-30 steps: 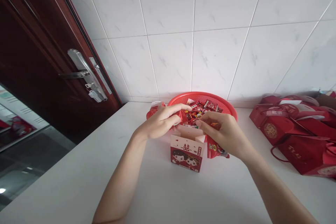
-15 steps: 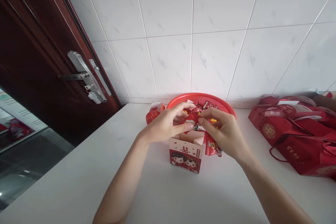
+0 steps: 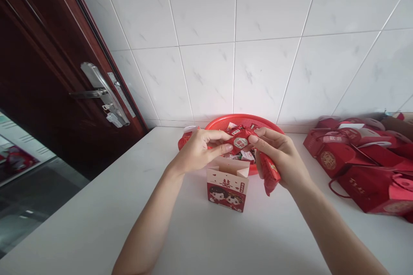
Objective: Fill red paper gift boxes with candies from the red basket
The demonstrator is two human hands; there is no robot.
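Observation:
Between both hands, over the red basket [image 3: 222, 121], a red wrapped packet with a pale oval label [image 3: 240, 142] is pinched. My left hand [image 3: 203, 148] grips its left end. The thumb of my right hand [image 3: 279, 154] presses its right side, and a second long red packet [image 3: 270, 174] hangs under that palm. Below and in front stands an open box [image 3: 226, 189], cream at the top with two cartoon faces. Small wrapped sweets [image 3: 248, 157] lie in the basket, partly hidden by the hands.
Several red gift boxes [image 3: 374, 180] crowd the right side of the white table [image 3: 206, 245]. Another red box [image 3: 184, 138] sits left of the basket, partly behind my left hand. A tiled wall [image 3: 206, 73] is behind, a dark red door [image 3: 48, 30] at left.
The labelled packet is now spread flat between my fingers, its label facing up. The long red packet under my right hand has shifted and shows more. The open box stays in place.

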